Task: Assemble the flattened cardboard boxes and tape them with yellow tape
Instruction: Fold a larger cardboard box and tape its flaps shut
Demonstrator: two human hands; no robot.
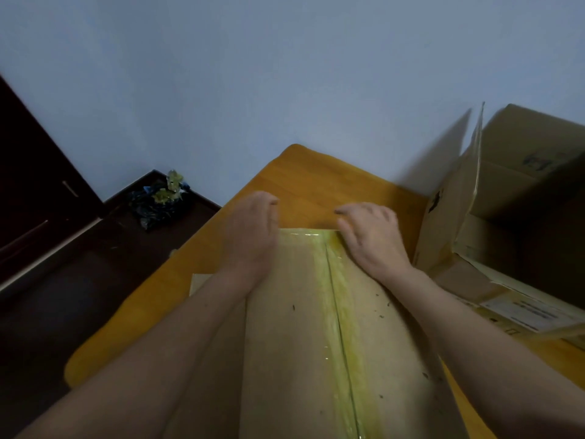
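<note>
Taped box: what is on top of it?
On the box, yellow tape runs along the centre seam and far edge. The left hand and right hand lie over its far corners, hiding them.

Both your forearms are bare, uncovered as far as the lower edge of the view. Your left hand (pixel 250 229) and right hand (pixel 370 237) are bare too, fingertips to wrists.
</note>
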